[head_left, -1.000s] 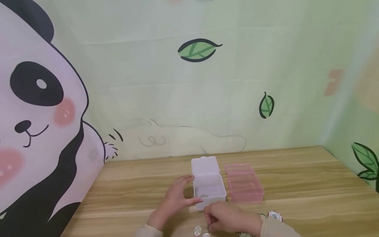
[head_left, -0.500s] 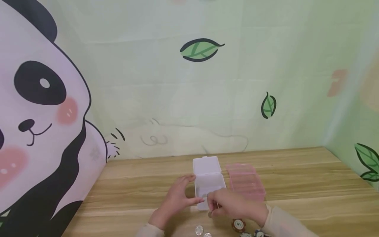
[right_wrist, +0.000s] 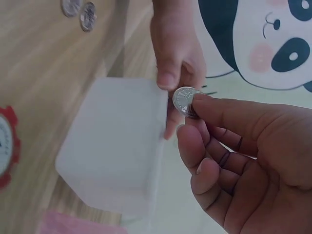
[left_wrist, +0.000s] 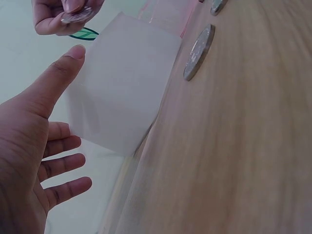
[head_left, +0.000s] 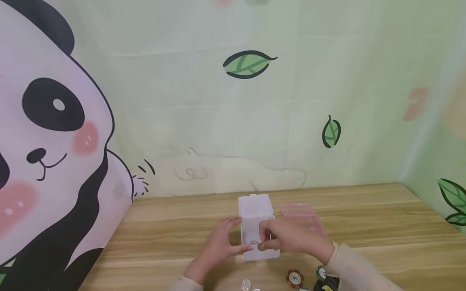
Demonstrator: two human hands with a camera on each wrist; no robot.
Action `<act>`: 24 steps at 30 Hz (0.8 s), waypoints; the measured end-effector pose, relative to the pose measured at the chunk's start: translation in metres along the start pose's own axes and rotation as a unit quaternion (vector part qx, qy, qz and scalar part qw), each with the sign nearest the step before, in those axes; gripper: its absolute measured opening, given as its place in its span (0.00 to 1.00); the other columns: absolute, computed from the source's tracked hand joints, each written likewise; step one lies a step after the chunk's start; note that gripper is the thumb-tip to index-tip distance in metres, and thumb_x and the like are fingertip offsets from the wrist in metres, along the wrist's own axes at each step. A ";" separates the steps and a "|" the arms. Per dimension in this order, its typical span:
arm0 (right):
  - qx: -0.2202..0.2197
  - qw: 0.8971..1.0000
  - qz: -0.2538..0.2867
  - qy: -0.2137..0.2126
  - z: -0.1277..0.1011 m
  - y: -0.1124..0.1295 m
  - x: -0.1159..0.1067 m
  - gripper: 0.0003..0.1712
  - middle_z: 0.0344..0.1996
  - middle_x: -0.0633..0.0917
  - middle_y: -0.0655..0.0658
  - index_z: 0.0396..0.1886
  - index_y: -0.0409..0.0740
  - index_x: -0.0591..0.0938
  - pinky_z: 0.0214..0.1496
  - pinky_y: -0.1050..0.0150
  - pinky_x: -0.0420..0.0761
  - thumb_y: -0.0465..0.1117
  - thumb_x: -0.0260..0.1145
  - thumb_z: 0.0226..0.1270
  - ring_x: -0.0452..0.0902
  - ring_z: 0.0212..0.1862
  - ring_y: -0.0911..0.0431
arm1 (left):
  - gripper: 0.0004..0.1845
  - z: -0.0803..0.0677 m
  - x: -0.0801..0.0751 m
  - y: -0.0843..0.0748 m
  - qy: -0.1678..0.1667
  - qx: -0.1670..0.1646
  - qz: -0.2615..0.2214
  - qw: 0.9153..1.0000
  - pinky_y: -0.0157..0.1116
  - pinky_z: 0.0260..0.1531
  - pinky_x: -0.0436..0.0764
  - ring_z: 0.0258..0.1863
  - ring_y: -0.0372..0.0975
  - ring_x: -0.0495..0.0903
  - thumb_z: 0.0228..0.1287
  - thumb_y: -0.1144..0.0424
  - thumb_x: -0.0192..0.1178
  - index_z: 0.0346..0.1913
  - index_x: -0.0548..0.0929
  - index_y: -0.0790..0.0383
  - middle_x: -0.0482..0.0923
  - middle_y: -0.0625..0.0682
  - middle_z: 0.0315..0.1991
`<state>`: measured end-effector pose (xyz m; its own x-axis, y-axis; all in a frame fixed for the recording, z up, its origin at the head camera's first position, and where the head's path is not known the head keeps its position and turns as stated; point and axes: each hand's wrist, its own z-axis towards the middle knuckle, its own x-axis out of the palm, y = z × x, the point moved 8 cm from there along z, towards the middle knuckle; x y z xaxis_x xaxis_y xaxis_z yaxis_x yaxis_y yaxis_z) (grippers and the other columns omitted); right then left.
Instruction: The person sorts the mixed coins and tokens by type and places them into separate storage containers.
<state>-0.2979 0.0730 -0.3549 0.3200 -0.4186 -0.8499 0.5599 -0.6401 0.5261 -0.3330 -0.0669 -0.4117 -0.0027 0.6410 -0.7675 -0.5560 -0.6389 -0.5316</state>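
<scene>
A small white plastic box (head_left: 263,255) stands on the table with its hinged lid (head_left: 255,205) raised at the back. My left hand (head_left: 220,242) spans its left side with extended fingers, the thumb at the front rim and the forefinger at the rear corner. Between thumb and fingertips, my right hand (head_left: 287,238) pinches a silver coin (right_wrist: 185,101) over the box's front rim. Something silvery, like a coin (head_left: 253,242), shows inside the box. Two silver coins lie in front, one coin (head_left: 246,285) shown nearly whole, the other cut by the lower frame edge.
A translucent pink box (head_left: 298,210) stands right of the white one, partly behind my right hand. Nearer the front are a red poker chip (head_left: 295,278) marked 5, a green chip (head_left: 321,273) and a black object with yellow on it. A panda-printed cloth (head_left: 182,81) hangs behind.
My right hand has risen from the table in front and moved forward to the box rim, carrying the coin. The left hand keeps its place at the box. More chips are uncovered.
</scene>
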 end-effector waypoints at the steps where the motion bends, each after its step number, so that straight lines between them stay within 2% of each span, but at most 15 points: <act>1: 0.006 1.000 -0.005 -0.002 0.000 -0.001 -0.002 0.11 0.20 0.75 0.60 0.25 0.52 0.75 0.25 0.75 0.69 0.46 0.68 0.62 0.66 0.23 0.70 | 0.41 0.000 0.000 0.000 0.000 0.001 0.002 1.000 0.51 0.64 0.72 0.64 0.52 0.71 0.47 0.45 0.73 0.62 0.74 0.64 0.74 0.58 0.63; 6: 0.011 1.000 0.000 -0.010 0.008 -0.005 -0.009 0.11 0.20 0.75 0.58 0.26 0.51 0.75 0.26 0.74 0.69 0.45 0.68 0.62 0.67 0.24 0.68 | 0.41 -0.001 -0.001 0.000 0.000 0.000 0.003 1.000 0.51 0.64 0.71 0.64 0.51 0.71 0.47 0.45 0.72 0.62 0.74 0.64 0.74 0.58 0.63; 9: 0.002 0.999 0.031 -0.010 0.015 -0.007 -0.009 0.10 0.21 0.76 0.56 0.26 0.46 0.75 0.26 0.74 0.71 0.41 0.68 0.62 0.68 0.25 0.66 | 0.41 -0.001 -0.001 0.000 0.000 0.002 0.006 1.000 0.51 0.64 0.71 0.64 0.51 0.71 0.47 0.45 0.73 0.62 0.74 0.64 0.74 0.58 0.63; 14: 0.010 0.999 0.033 -0.013 0.023 -0.014 -0.004 0.10 0.21 0.76 0.56 0.25 0.47 0.76 0.27 0.74 0.71 0.39 0.69 0.60 0.68 0.25 0.66 | 0.41 -0.001 0.000 0.001 0.002 -0.001 0.003 1.000 0.50 0.64 0.71 0.64 0.51 0.71 0.47 0.45 0.73 0.62 0.74 0.64 0.74 0.58 0.63; 18: 0.008 0.999 0.028 -0.013 0.031 -0.019 0.002 0.10 0.21 0.76 0.55 0.24 0.45 0.76 0.28 0.74 0.71 0.35 0.69 0.58 0.68 0.26 0.66 | 0.41 -0.002 0.000 0.001 -0.002 0.003 0.005 1.000 0.50 0.63 0.72 0.63 0.51 0.72 0.47 0.45 0.73 0.62 0.74 0.64 0.75 0.58 0.62; 24: -0.001 1.000 -0.015 -0.027 0.040 -0.022 0.009 0.11 0.18 0.77 0.54 0.21 0.44 0.76 0.27 0.74 0.69 0.32 0.71 0.54 0.66 0.25 0.67 | 0.41 -0.001 -0.001 0.000 -0.010 0.013 0.013 1.000 0.51 0.62 0.73 0.62 0.52 0.73 0.47 0.44 0.73 0.61 0.75 0.65 0.76 0.59 0.61</act>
<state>-0.3377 0.0577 -0.3735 0.2613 -0.4325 -0.8630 0.5712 -0.6514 0.4994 -0.3317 -0.0681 -0.4112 -0.0338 0.6326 -0.7738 -0.5770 -0.6445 -0.5017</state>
